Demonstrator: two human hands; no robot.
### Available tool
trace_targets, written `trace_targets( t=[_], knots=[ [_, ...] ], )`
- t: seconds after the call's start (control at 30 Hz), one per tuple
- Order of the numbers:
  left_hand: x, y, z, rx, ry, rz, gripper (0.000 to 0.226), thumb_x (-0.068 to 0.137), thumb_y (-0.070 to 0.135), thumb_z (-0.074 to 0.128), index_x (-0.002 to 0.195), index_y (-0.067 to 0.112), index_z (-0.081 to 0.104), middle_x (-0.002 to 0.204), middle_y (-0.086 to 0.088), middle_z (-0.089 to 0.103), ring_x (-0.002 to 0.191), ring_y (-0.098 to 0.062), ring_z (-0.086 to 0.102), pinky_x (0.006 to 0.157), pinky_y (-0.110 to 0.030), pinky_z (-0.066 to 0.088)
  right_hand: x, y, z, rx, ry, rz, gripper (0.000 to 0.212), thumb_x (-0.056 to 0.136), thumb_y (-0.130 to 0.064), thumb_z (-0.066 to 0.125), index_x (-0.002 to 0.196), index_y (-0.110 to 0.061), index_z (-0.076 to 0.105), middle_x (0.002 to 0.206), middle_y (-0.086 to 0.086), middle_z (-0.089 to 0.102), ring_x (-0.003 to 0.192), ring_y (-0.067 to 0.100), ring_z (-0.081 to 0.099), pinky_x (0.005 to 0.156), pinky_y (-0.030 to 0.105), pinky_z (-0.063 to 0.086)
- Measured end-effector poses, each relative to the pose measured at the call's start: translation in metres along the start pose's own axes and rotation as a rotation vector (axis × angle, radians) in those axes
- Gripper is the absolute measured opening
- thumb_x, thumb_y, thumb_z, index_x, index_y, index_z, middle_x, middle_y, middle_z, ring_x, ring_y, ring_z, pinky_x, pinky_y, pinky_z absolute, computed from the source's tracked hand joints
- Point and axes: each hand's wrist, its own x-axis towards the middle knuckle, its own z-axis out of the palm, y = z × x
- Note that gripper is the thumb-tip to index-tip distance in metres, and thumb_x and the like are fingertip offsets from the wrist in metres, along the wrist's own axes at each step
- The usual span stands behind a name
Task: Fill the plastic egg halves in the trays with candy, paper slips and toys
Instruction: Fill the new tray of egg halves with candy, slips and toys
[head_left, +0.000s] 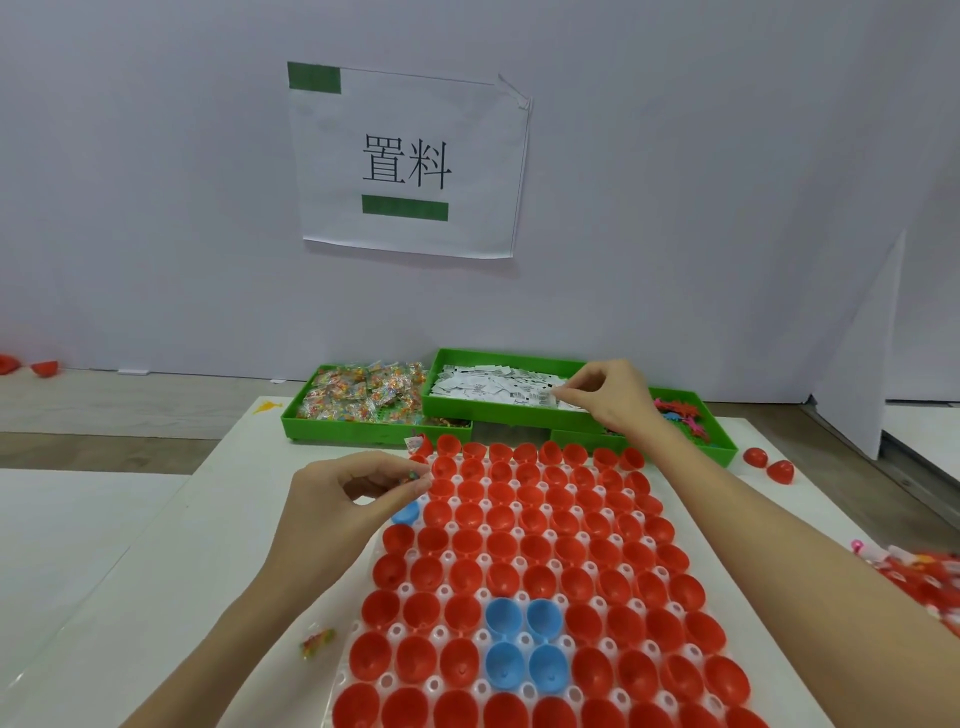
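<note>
Pinching a small candy packet (413, 475) over the far-left corner of the egg tray (524, 566), the left hand (343, 499) works while the right hand (608, 395) nips a paper slip (545, 397), light, limp and best taken by its edge, in the green bin (498, 410).

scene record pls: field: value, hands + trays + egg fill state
left hand: pinches a small candy packet over the far-left corner of the egg tray
right hand: pinches paper slips in the middle green bin
egg halves: mostly red, open side up, look empty; one far-left corner half holds a packet
blue halves: block of four near front, one more by the left hand
candy bin: left of the slips
toy bin: right of the slips, partly hidden by the arm
stray candy: on the table, left of the tray
</note>
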Motion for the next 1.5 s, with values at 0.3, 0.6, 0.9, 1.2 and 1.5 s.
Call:
trace_targets(
  t=[0.3,0.6,0.9,1.2,1.5],
  knots=[
    [0.0,0.001,0.0,-0.006,-0.014,-0.045,0.015,0.081,0.009,0.084,0.089,0.021,0.08,0.086,0.006,0.08,0.081,-0.013,0.077,0.077,-0.018,0.06,-0.007,0.004,-0.006,-0.18,-0.006,-0.025,0.009,0.094,-0.016,0.073,0.096,-0.007,0.073,0.097,0.005,0.073,0.07,0.006,0.059,0.06,0.018,0.046],
    [-0.007,0.02,0.007,-0.174,-0.037,-0.076,0.017,0.081,0.017,0.078,0.098,0.021,0.081,0.087,0.005,0.081,0.081,-0.012,0.078,0.075,-0.015,0.059,-0.067,-0.041,-0.015,0.139,0.056,-0.132,0.009,0.091,-0.03,0.076,0.09,-0.022,0.071,0.085,-0.008,0.074,0.08,0.005,0.069,0.073,0.019,0.055],
    [-0.02,0.039,0.019,-0.148,-0.136,0.017,0.018,0.08,0.025,0.081,0.096,0.035,0.084,0.093,0.005,0.079,0.088,-0.019,0.075,0.078,-0.021,0.06,-0.174,-0.067,-0.005,0.167,-0.08,-0.35,0.019,0.089,-0.013,0.076,0.091,-0.032,0.076,0.087,-0.017,0.073,0.086,0.007,0.071,0.071,0.017,0.055],
    [-0.028,0.038,0.027,0.017,-0.246,0.177,0.031,0.078,0.032,0.081,0.106,0.044,0.079,0.091,0.011,0.077,0.083,-0.013,0.075,0.075,-0.026,0.061,-0.187,-0.07,-0.003,0.158,-0.23,-0.47,0.01,0.096,-0.023,0.071,0.103,-0.025,0.077,0.094,-0.017,0.065,0.091,0.006,0.064,0.079,0.015,0.049],
    [-0.028,0.049,0.03,0.024,-0.066,0.234,0.027,0.066,0.032,0.082,0.092,0.039,0.082,0.079,0.015,0.077,0.071,-0.008,0.074,0.068,-0.018,0.059,-0.178,-0.07,-0.014,0.331,-0.191,-0.315,0.018,0.097,-0.024,0.068,0.11,-0.036,0.072,0.096,-0.015,0.073,0.093,0.007,0.07,0.079,0.016,0.054]
  ],
)
